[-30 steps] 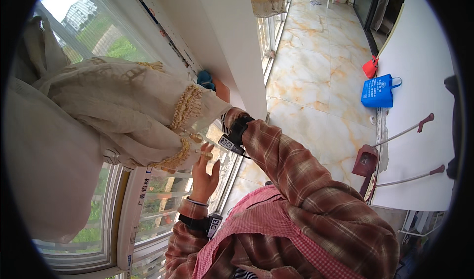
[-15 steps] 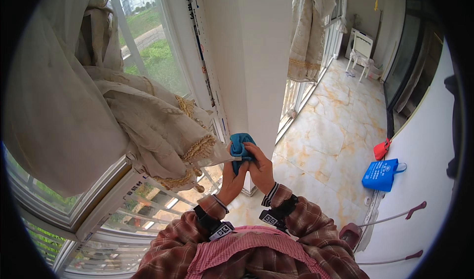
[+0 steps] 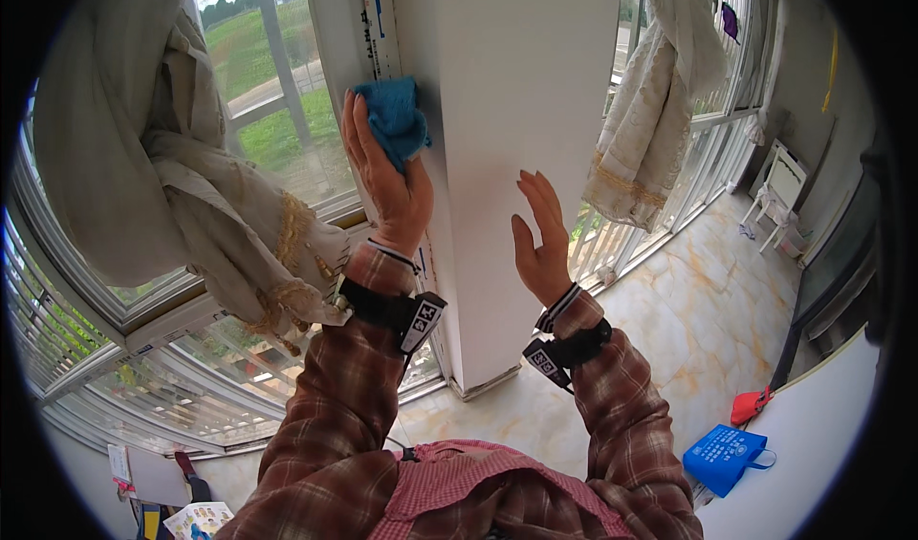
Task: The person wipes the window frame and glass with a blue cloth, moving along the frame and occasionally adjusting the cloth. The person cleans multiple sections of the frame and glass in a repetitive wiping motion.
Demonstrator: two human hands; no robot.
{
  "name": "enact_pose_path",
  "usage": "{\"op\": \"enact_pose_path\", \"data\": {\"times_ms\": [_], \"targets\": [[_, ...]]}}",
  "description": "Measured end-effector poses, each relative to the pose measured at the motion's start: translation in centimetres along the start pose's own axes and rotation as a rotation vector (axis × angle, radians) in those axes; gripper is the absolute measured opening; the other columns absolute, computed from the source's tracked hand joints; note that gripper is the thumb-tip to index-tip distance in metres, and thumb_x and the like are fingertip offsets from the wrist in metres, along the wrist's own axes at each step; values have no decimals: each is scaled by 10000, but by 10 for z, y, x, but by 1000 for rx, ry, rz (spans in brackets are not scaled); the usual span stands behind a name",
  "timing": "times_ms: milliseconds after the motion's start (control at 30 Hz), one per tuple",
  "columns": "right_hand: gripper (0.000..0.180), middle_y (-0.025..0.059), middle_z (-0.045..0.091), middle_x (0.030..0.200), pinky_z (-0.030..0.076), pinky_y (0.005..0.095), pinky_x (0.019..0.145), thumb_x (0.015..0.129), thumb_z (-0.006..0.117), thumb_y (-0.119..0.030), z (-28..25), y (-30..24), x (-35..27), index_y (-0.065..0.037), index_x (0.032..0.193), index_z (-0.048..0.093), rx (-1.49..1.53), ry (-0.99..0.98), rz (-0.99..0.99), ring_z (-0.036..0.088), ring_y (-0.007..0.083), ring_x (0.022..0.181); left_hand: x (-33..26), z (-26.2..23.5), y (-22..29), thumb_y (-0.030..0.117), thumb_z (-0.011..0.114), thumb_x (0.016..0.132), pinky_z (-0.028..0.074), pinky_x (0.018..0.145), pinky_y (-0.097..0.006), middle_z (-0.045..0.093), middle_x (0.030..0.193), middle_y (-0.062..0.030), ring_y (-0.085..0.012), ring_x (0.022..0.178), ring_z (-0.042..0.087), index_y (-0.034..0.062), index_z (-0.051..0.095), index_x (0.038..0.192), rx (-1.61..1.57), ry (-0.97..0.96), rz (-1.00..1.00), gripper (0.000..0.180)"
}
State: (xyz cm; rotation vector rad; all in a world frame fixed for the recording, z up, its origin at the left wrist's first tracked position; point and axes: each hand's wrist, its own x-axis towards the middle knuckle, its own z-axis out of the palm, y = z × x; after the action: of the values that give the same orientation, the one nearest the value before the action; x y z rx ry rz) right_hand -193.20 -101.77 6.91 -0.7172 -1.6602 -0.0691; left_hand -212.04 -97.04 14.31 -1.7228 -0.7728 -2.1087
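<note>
My left hand (image 3: 392, 182) is raised to the window frame (image 3: 339, 53), its fingers stretched upward along a blue cloth (image 3: 394, 119). The cloth is bunched between the fingers and thumb and lies against the frame edge beside the white pillar (image 3: 526, 139). My right hand (image 3: 545, 239) is lifted in front of the pillar, fingers apart, with nothing in it. Whether it touches the pillar I cannot tell. A tied-up beige curtain (image 3: 220, 210) with gold fringe hangs just left of my left forearm.
Another beige curtain (image 3: 645, 119) hangs right of the pillar by more windows. On the marbled floor (image 3: 660, 301) stands a white chair (image 3: 779, 191) far off. A blue bag (image 3: 725, 459) and a red bag (image 3: 750, 405) lie at the right wall. Papers (image 3: 199, 521) lie lower left.
Both hands were together low at the pillar, on the folded cloth. They have separated: the left has risen with the cloth to the window frame, the right has let go and moved right and up.
</note>
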Motion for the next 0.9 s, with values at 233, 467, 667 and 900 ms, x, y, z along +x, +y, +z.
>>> {"op": "enact_pose_path", "data": {"times_ms": [233, 467, 667, 900], "targets": [[516, 184, 363, 1495, 240, 521, 1121, 932, 548, -117, 22, 43, 39, -13, 1415, 399, -255, 71, -160, 289, 419, 1395, -12, 29, -21, 72, 511, 937, 237, 1143, -449, 315, 1491, -220, -391, 1385, 305, 46, 317, 1466, -218, -140, -163, 564], [570, 242, 279, 1524, 159, 601, 1116, 936, 541, -220, 52, 71, 26, -13, 1438, 367, -369, 106, -206, 208, 471, 1412, -106, 6, -6, 44, 485, 923, 235, 1139, -461, 308, 1481, -241, -417, 1377, 312, 9, 339, 1436, -136, -193, -351, 535], [587, 238, 289, 1527, 107, 600, 1130, 937, 511, -308, 63, 86, 24, 0, 1424, 396, -359, 196, -250, 202, 451, 1426, -68, 18, -19, 43, 459, 915, 227, 1147, -455, 280, 1511, -244, -405, 1402, 285, 10, 328, 1444, -83, -177, -146, 546], [571, 199, 343, 1513, 159, 595, 1121, 881, 588, -279, 62, 88, 22, -54, 1393, 473, -307, 225, -237, 255, 437, 1412, 55, 47, -23, 76, 538, 936, 333, 1077, -335, 507, 1358, -138, -254, 1242, 476, 32, 409, 1409, -305, -20, -74, 492]]}}
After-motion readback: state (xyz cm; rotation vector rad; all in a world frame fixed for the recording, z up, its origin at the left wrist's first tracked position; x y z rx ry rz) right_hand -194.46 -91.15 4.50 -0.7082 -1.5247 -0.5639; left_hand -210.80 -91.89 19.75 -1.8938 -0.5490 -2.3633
